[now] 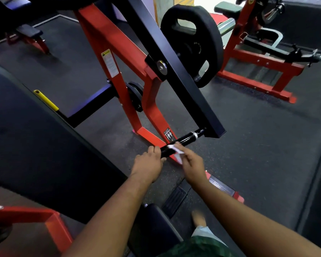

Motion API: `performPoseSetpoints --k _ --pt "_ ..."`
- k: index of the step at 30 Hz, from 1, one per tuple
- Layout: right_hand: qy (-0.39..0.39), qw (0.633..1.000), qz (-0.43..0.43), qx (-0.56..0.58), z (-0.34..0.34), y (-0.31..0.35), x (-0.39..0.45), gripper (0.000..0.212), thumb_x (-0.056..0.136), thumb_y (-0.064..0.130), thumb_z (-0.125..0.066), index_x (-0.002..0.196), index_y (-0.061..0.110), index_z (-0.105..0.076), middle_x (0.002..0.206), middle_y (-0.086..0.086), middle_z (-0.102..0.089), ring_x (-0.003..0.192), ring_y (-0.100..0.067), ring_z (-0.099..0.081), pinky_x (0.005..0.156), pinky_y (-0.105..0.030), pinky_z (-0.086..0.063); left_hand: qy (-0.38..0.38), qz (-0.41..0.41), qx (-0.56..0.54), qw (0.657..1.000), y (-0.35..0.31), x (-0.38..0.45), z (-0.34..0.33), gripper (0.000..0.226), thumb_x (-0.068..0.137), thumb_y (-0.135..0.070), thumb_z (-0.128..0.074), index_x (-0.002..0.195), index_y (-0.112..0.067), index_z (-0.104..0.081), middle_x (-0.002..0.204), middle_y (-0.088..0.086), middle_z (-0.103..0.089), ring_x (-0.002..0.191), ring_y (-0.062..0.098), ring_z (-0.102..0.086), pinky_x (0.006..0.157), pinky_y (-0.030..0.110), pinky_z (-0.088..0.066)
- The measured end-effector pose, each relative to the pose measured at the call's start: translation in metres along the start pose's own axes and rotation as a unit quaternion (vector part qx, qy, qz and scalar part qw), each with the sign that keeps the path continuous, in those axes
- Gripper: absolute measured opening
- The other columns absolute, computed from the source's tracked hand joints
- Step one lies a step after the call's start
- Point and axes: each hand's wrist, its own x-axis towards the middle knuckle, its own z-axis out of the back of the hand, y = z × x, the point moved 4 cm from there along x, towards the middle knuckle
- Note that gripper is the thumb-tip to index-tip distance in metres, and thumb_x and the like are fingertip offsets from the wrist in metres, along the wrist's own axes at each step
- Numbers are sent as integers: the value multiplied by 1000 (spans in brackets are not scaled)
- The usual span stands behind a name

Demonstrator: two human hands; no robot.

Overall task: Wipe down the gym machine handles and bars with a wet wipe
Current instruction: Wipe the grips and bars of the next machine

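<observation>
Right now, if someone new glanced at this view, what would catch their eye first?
Probably the two hands at the bottom centre: the left hand grips the end of the black handle, and the right hand pinches a white wipe against it. Next, the bright red frame rising up the middle, with a big black weight plate at upper right. A small yellow handle stands out at left.

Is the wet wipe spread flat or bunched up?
Bunched: the wet wipe sits crumpled against the black handle, pinched by the right hand.
</observation>
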Motion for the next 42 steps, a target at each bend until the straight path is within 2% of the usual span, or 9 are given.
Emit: performPoseSetpoints --k 4,11,17,22,26,34,37,39,42 --pt "-243 923 -239 182 25 -52 16 32 103 11 -52 130 20 -67 123 6 -70 115 -19 -67 104 -39 -53 4 1 1 1000 -1 0 -1 45 110 -48 -31 136 -12 -39 129 9 -50 105 29 -62 82 43 -47" --pt "-274 800 -320 426 -54 -33 38 41 107 10 -46 148 14 -51 134 -4 -64 116 -22 -65 110 -44 -48 16 9 -12 1000 0 2 -4 45 109 -48 -33 135 -12 -38 130 9 -49 109 31 -61 81 44 -45" --pt "-66 905 -270 323 -43 -19 -20 19 102 7 -53 107 -1 -70 103 -16 -72 91 -28 -66 88 -40 -55 11 8 -21 1000 0 1 -5 45 109 -47 -34 136 -11 -37 130 9 -48 111 33 -61 85 45 -47" --pt "-161 969 -170 71 31 -25 11 36 104 16 -51 138 18 -62 131 3 -67 121 -11 -63 107 -35 -49 2 8 -16 1000 -1 -1 -1 43 110 -47 -32 134 -13 -39 126 9 -50 103 28 -62 76 41 -42" --pt "-80 978 -147 -123 12 -26 28 40 105 16 -47 142 26 -58 118 -14 -71 108 -29 -66 89 -31 -48 29 18 -33 999 0 0 -1 46 109 -48 -34 137 -12 -37 130 10 -49 108 30 -60 82 45 -45" --pt "49 994 -38 -94 -22 6 -36 45 102 2 -48 142 22 -59 140 1 -61 117 1 -59 95 -8 -40 -3 0 -50 999 12 -16 -6 69 110 -45 -33 164 -16 -3 159 4 -33 132 28 -51 96 47 -47" --pt "-23 998 -27 -51 15 12 -17 46 101 -4 -48 142 15 -58 135 7 -56 104 24 -53 90 3 -36 -30 -2 -49 998 16 -28 -10 68 110 -45 -30 165 -17 -1 162 1 -29 130 23 -52 95 43 -49" --pt "-76 992 -13 -103 34 4 15 46 103 -1 -47 144 16 -57 142 6 -54 119 14 -53 103 -7 -40 -41 0 -48 998 16 -31 -10 67 110 -46 -28 165 -16 -3 161 1 -30 129 21 -53 95 42 -50" --pt "42 958 -3 -282 16 -9 45 49 103 1 -42 147 21 -51 157 -3 -44 144 -23 -42 113 -41 -42 -47 19 -50 997 10 -30 -7 65 110 -45 -30 164 -14 -9 158 2 -35 128 23 -54 97 42 -48"
